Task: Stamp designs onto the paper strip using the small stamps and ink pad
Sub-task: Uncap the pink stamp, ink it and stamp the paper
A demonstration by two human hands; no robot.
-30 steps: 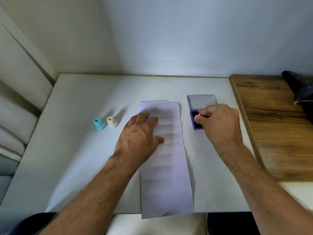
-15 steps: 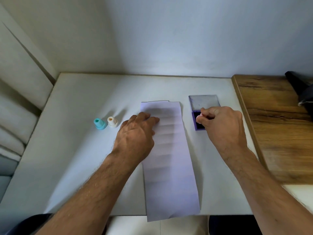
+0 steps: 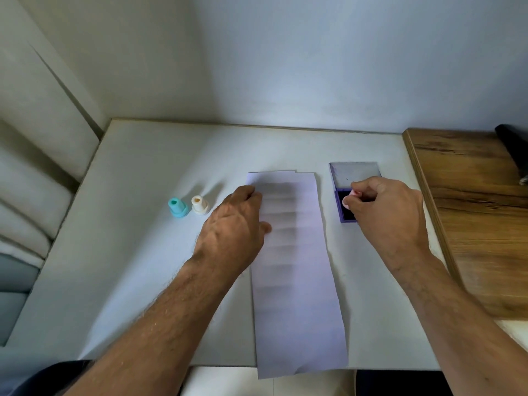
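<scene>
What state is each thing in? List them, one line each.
Purple ink pad case: lid open, lying flat behind it.
Small pink stamp: pinched in right hand, over the pad.
Creased white paper strip: flat, unstamped, left hand resting on its edge.
Teal stamp: upright, untouched.
Cream stamp: upright, untouched.

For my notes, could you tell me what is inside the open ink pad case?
The ink pad case holds a dark pad; the right hand holding a pink stamp covers its right part.
</scene>
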